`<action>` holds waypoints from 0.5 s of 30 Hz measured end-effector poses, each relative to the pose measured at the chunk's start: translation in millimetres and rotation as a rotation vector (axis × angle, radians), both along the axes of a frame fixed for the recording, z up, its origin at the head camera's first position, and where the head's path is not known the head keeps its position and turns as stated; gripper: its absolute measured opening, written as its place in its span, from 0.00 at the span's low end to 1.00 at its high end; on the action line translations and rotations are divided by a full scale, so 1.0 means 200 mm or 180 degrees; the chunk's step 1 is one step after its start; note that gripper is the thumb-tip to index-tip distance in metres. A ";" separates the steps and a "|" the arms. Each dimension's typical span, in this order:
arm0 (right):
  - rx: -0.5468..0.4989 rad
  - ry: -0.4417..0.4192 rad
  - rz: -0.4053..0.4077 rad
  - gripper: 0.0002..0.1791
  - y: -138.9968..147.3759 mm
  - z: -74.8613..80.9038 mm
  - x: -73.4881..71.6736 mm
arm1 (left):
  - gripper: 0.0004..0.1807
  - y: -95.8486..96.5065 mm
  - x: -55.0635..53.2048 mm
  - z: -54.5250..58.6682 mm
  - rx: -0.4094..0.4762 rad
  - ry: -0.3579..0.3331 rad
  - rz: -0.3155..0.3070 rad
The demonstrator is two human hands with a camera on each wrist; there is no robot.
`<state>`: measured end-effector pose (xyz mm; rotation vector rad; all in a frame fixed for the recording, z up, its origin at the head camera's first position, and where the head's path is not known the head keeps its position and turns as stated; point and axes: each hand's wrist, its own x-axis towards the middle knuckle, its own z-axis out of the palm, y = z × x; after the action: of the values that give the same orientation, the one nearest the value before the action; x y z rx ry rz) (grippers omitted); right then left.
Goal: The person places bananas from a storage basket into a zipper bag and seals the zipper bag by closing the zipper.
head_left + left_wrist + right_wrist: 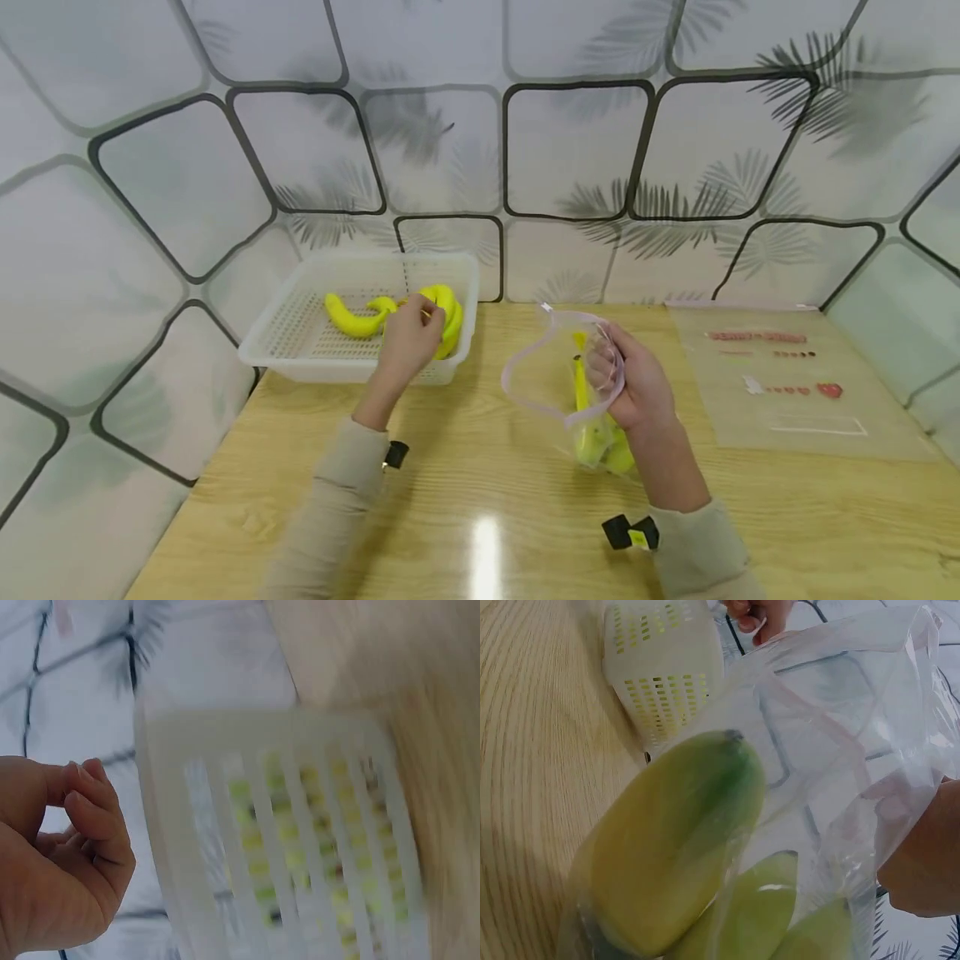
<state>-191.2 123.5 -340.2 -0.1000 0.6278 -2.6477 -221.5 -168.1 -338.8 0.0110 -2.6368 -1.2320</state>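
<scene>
Yellow bananas (356, 321) lie in a white perforated plastic basket (300, 367) at the back left. My left hand (411, 340) is over the basket's right part, beside a bunch of bananas (447, 317). In the left wrist view its fingers are loosely curled above the basket wall (161, 825), with nothing visible between them. My right hand (637, 379) grips the rim of a clear zip bag (525, 392), whose mouth gapes toward the left. A long yellow banana (581, 387) shows inside, above plump yellow-green fruit (682, 840) in the lower part.
Another clear bag (795, 425) printed with red hearts lies flat on the wooden table (450, 500) at the right. A patterned curtain (577, 158) stands right behind the table and along both sides. Dark wrist devices (630, 533) sit at the sleeves.
</scene>
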 end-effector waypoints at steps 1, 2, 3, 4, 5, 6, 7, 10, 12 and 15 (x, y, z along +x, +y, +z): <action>-0.0008 0.0036 -0.0006 0.16 0.00 0.00 0.00 | 0.13 -0.05 -0.02 0.01 -0.0018 -0.0033 0.0111; 0.0016 0.0054 -0.0026 0.16 0.00 0.00 0.00 | 0.14 -0.11 -0.05 0.01 -0.0042 -0.0093 0.0213; 0.0043 0.0072 -0.0036 0.16 0.00 0.00 0.00 | 0.15 -0.16 -0.07 0.01 -0.0083 -0.0172 0.0284; 0.0097 0.0072 -0.0055 0.16 0.00 0.00 0.00 | 0.16 -0.21 -0.09 0.01 -0.0162 -0.0248 0.0346; 0.0157 0.0074 -0.0076 0.16 0.00 0.00 -0.01 | 0.16 -0.26 -0.11 0.01 -0.0242 -0.0368 0.0378; 0.0215 0.0062 -0.0096 0.16 -0.01 0.00 -0.01 | 0.18 -0.30 -0.13 0.01 -0.0375 -0.0480 0.0393; 0.0281 0.0037 -0.0126 0.16 -0.01 0.00 -0.01 | 0.19 -0.34 -0.15 0.00 -0.0509 -0.0614 0.0369; 0.0388 0.0011 -0.0159 0.16 -0.01 0.00 -0.01 | 0.21 -0.43 -0.19 -0.01 -0.0952 -0.1047 0.0144; 0.0424 0.0022 -0.0179 0.16 -0.01 0.00 -0.01 | 0.20 -0.45 -0.22 -0.03 -0.1250 -0.1359 -0.0052; 0.0463 0.0072 -0.0187 0.16 -0.01 -0.01 -0.01 | 0.17 -0.46 -0.26 -0.06 -0.1613 -0.1720 -0.0317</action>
<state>-192.7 121.0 -341.6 -0.0701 0.8404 -2.6500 -274.5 -260.8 -350.7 0.1467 -3.3856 -0.6032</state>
